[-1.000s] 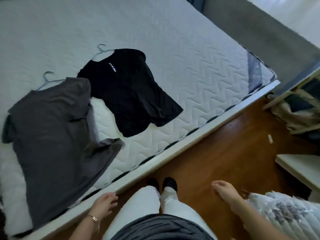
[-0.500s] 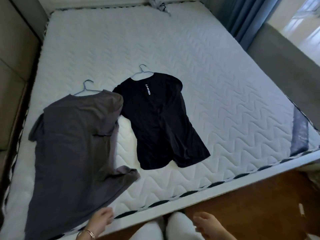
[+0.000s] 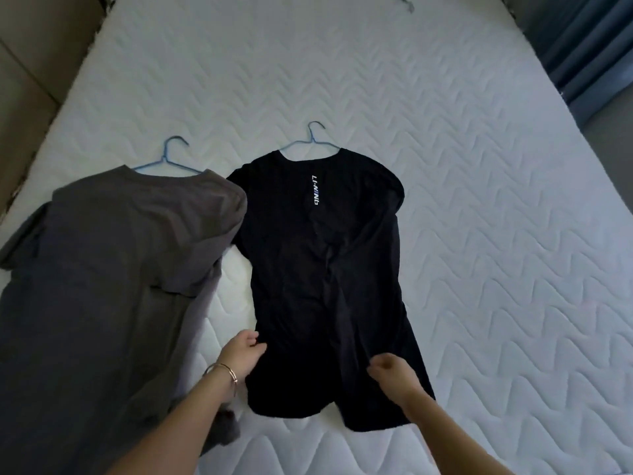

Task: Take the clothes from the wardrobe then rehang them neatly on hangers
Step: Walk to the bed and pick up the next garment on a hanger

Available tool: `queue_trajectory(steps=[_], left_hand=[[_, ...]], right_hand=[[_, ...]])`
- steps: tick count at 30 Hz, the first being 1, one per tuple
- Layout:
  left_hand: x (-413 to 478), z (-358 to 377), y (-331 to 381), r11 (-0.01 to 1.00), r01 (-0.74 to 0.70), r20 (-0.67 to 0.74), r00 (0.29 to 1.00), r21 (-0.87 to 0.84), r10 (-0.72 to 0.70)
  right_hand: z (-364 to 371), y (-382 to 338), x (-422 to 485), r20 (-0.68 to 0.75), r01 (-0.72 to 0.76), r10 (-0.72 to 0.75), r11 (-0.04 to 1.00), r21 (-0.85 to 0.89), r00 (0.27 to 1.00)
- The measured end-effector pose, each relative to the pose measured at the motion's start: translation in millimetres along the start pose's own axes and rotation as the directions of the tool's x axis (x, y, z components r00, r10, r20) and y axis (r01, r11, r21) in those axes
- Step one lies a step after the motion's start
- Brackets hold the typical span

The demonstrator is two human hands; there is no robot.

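Observation:
A black T-shirt [image 3: 318, 269] with white lettering lies flat on the white quilted mattress [image 3: 479, 200], hung on a blue wire hanger [image 3: 312, 140] whose hook pokes out at the collar. To its left lies a grey T-shirt [image 3: 102, 286] on a second blue hanger [image 3: 169, 159], its sleeve overlapping the black shirt's shoulder. My left hand [image 3: 241, 354] pinches the black shirt's lower left edge. My right hand [image 3: 392, 373] rests curled on the lower part of the same shirt; whether it grips the cloth is unclear.
A beige padded headboard [image 3: 24, 80] runs along the left side. Blue curtains [image 3: 589, 46] hang at the top right. A small grey item [image 3: 404, 1] lies at the mattress's far edge.
The view has swung from the floor and bed edge to over the mattress. Both hands have risen from beside my legs and reached onto the black shirt's lower part.

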State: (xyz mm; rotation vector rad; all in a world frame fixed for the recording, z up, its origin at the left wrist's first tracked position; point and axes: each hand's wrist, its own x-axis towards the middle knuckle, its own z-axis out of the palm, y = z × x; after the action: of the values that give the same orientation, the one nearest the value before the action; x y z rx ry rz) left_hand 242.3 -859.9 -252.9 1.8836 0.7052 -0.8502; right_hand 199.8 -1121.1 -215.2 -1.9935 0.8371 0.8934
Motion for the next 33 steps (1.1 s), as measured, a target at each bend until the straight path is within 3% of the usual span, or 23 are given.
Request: queue_trajectory(steps=[6,10,14,19,23,27,30,33], left_hand=[[97.3,31.3,38.3,1.0,0.01,-0.213,0.977,-0.012,-0.012],[141.3,40.0,53.2,0.996,0.047,-0.335,0.939,-0.077,-0.071],[157.8,46.7,62.4,0.99,0.071,-0.383,0.924,0.125,-0.018],[140.7,47.0,49.9,0.98,0.012,-0.382,0.922,0.199,0.066],[107.5,35.2,22.2,0.94,0.038,-0.276,0.959,0.34,0.061],[89.0,16.6,13.0,0.831,0.051,-0.159,0.986,0.554,0.046],[94.3,10.2,38.0,0.799,-0.008,-0.277,0.936,0.601,0.218],[125.9,19.1,72.1,0.701,-0.229,-0.256,0.819,0.675,0.514]], right_hand=[[-33.7,-45.8,118.9,-0.289,0.109,-0.109,0.994,-0.015,0.951],[-42.2,-57.8,171.0,-0.371,0.111,-0.114,0.993,-0.03,0.922],[-41.4,-58.9,199.7,-0.349,0.08,-0.07,0.997,0.015,0.935],[-36.8,-38.2,187.6,-0.302,0.08,-0.123,0.985,-0.151,0.945],[-41.8,0.3,163.9,-0.212,0.002,-0.059,0.966,-0.26,0.976],[-51.4,17.5,145.5,-0.151,-0.066,0.022,0.955,-0.29,0.988],[-58.3,-7.1,146.2,-0.308,-0.008,-0.072,0.967,-0.253,0.949],[-61.7,-59.5,167.1,-0.405,0.12,-0.244,0.944,-0.308,0.881]])
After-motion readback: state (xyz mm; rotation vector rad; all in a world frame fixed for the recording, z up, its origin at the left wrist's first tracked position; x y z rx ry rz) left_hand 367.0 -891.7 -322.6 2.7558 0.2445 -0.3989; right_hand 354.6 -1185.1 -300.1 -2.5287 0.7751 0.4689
